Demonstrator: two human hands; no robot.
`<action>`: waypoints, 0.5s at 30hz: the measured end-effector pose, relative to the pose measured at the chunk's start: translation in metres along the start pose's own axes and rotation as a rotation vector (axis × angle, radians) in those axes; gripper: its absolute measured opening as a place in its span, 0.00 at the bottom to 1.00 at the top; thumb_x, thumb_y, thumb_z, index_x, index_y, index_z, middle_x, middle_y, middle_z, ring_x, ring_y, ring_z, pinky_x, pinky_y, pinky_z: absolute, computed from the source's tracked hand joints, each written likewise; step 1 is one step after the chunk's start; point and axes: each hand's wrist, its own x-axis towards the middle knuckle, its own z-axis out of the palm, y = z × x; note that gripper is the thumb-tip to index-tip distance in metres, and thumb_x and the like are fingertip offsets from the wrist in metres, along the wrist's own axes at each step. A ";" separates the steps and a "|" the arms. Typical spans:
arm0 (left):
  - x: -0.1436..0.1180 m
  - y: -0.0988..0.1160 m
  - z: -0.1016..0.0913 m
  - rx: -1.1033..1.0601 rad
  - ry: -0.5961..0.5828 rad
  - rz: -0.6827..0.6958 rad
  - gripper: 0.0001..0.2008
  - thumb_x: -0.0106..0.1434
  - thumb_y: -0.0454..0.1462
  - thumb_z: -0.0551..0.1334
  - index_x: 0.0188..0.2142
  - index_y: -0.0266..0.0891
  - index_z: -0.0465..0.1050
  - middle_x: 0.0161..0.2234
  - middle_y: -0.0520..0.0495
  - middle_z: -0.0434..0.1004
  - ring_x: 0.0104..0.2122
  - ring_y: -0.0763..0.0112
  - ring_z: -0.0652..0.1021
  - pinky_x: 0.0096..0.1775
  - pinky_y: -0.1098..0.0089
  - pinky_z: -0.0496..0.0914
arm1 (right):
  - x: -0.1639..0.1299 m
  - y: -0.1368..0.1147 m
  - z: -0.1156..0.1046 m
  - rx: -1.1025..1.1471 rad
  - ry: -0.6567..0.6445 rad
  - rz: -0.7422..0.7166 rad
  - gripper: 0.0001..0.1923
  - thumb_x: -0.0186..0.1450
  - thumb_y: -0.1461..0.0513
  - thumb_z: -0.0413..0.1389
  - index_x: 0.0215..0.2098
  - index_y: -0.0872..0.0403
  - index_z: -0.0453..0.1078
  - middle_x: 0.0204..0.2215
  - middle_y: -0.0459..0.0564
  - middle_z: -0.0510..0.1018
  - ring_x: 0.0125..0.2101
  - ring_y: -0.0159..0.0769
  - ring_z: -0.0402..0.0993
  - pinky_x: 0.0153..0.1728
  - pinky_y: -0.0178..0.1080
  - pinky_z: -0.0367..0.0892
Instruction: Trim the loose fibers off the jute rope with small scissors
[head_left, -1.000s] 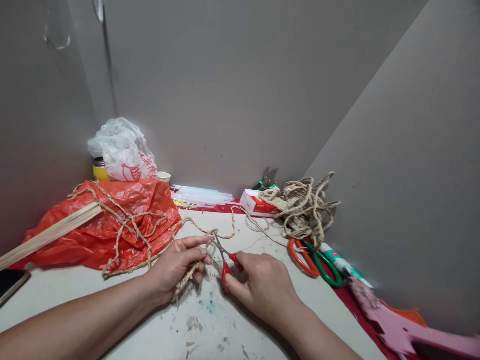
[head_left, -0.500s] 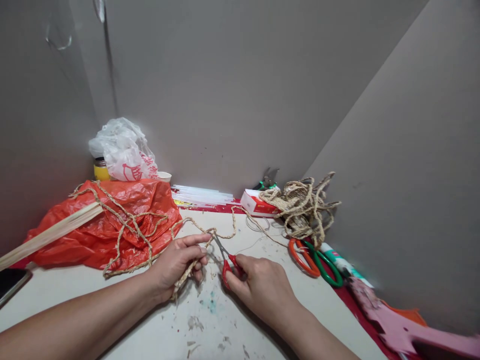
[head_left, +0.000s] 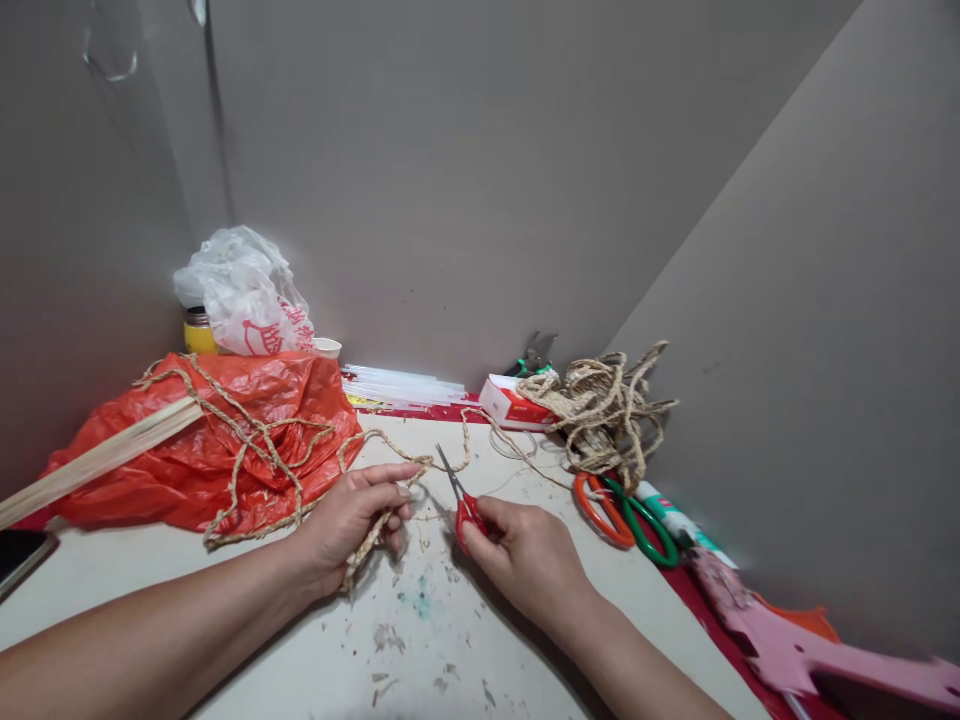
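My left hand (head_left: 358, 520) is closed round a braided straw rope (head_left: 367, 548); one end hangs below the fingers, and the rope runs on past the fingertips across the table. In my right hand (head_left: 525, 550) is a small pair of scissors (head_left: 466, 510) with red handles, thumb and fingers on the grips. Its blades point up and away, nearly closed, a little to the right of the rope and apart from it. A thin loose strand lies between the two hands.
A red plastic bag (head_left: 277, 390) with rope and flat wooden strips (head_left: 105, 460) lies left. At the back are clear glue sticks (head_left: 405, 385) and a small box (head_left: 517, 400). Right are a rope heap (head_left: 607, 410), orange-and-green-handled scissors (head_left: 611, 520) and a pink glue gun (head_left: 780, 650).
The scissors have moved right, away from the rope at my left fingertips, and their blades have closed up and turned more upright. My left hand keeps its hold on the rope.
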 end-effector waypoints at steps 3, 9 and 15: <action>0.001 0.000 -0.001 -0.010 0.005 0.001 0.20 0.54 0.30 0.60 0.48 0.31 0.69 0.20 0.51 0.70 0.15 0.79 0.69 0.19 0.77 0.65 | -0.001 -0.004 -0.001 -0.032 -0.010 -0.015 0.13 0.57 0.57 0.51 0.17 0.52 0.60 0.13 0.41 0.66 0.16 0.28 0.56 0.21 0.33 0.46; 0.000 0.000 -0.001 -0.020 -0.007 -0.035 0.22 0.54 0.29 0.59 0.50 0.33 0.68 0.21 0.52 0.70 0.16 0.78 0.70 0.21 0.77 0.66 | -0.002 -0.008 0.000 -0.118 -0.034 -0.047 0.11 0.56 0.57 0.51 0.19 0.52 0.62 0.15 0.42 0.69 0.17 0.29 0.59 0.22 0.34 0.45; 0.000 -0.001 -0.002 -0.014 -0.020 -0.033 0.22 0.55 0.30 0.59 0.52 0.35 0.67 0.20 0.52 0.70 0.17 0.77 0.71 0.22 0.75 0.67 | -0.001 0.002 0.003 -0.045 -0.050 -0.050 0.14 0.61 0.59 0.48 0.20 0.52 0.65 0.16 0.43 0.71 0.18 0.28 0.60 0.22 0.33 0.46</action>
